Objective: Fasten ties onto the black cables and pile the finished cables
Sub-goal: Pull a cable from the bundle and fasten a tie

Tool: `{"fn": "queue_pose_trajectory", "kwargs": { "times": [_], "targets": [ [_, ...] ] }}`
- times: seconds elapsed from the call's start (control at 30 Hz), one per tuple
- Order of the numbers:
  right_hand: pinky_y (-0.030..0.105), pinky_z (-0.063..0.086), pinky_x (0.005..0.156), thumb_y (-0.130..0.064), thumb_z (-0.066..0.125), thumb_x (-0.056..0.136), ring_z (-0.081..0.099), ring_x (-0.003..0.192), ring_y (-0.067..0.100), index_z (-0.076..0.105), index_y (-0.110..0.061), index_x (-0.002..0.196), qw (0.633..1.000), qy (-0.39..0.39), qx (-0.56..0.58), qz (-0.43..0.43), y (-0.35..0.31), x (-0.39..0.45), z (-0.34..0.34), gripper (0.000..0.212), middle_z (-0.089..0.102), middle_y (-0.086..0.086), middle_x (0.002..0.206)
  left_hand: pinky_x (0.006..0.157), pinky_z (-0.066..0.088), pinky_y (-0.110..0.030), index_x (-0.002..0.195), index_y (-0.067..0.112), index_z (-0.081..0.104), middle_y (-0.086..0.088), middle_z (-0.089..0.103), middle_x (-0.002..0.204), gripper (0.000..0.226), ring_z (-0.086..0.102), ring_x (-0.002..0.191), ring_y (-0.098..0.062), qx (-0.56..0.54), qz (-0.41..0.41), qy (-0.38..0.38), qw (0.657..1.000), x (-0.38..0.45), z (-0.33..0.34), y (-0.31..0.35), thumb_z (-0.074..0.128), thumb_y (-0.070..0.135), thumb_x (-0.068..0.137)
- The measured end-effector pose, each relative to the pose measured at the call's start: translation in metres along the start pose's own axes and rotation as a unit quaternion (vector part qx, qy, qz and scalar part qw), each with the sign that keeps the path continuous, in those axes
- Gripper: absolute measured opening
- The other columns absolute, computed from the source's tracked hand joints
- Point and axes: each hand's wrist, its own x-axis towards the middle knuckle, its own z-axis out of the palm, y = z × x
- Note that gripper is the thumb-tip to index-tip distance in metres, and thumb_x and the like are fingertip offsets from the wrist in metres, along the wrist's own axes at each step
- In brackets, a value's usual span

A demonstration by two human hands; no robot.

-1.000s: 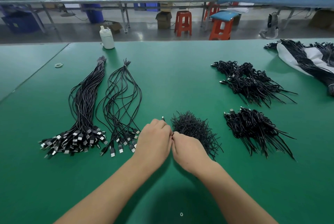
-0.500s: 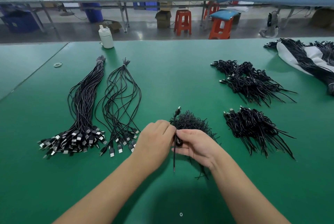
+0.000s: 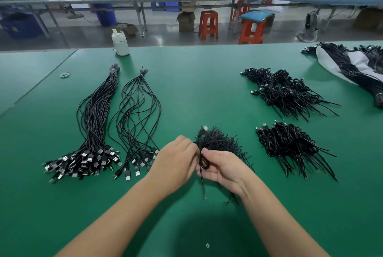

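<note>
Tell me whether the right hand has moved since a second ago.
Yes. The right hand has turned palm-up and drawn slightly toward the person, away from the tie heap it was against, now holding the coiled cable.

green table (image 3: 186, 82) is holding loose cable bundles (image 3: 93, 124) left of the grip, tie heap (image 3: 219, 142) just behind it, finished piles (image 3: 290, 146) lying right, white bottle (image 3: 120, 43) sitting far back

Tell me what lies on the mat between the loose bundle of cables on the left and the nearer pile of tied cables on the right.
The head view shows the heap of ties there, with both hands in front of it, the left hand and right hand, holding one coiled cable.
</note>
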Motion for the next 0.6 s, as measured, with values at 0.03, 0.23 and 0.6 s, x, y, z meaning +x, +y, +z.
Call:
{"fn": "queue_pose_trajectory", "kwargs": {
  "times": [0.03, 0.23, 0.6],
  "targets": [
    [0.032, 0.06, 0.069, -0.017, 0.069, 0.086, 0.073, 0.08, 0.024, 0.069, -0.002, 0.109, 0.999, 0.004, -0.008, -0.03, -0.001, 0.001, 0.0, 0.027, 0.073, 0.017, 0.1, 0.073, 0.046, -0.026, 0.087, 0.016, 0.061, 0.004, 0.06, 0.085, 0.003, 0.056, 0.085, -0.017, -0.044, -0.05, 0.0, 0.998, 0.0, -0.002, 0.001, 0.063, 0.018, 0.086],
    [0.03, 0.048, 0.061, -0.011, 0.07, 0.091, 0.053, 0.067, 0.017, 0.076, -0.033, 0.097, 0.929, 0.023, -0.308, -0.205, -0.008, -0.001, 0.002, 0.024, 0.071, -0.017, 0.09, 0.06, 0.048, -0.024, 0.081, 0.02, 0.065, 0.004, 0.069, 0.077, 0.009, 0.056, 0.062, -0.006, -0.369, -0.341, -0.047, 0.863, 0.013, -0.008, 0.002, 0.066, 0.016, 0.089],
    [0.023, 0.046, 0.053, -0.013, 0.054, 0.101, 0.051, 0.048, 0.014, 0.063, -0.012, 0.102, 0.938, 0.037, -0.289, -0.187, -0.013, -0.004, 0.021, 0.008, 0.057, 0.008, 0.059, 0.079, 0.05, -0.036, 0.09, 0.006, 0.059, -0.007, 0.061, 0.094, 0.015, 0.057, 0.093, -0.029, -0.031, 0.019, 0.011, 0.999, 0.001, -0.01, -0.006, 0.057, -0.004, 0.079]
  ]
}}
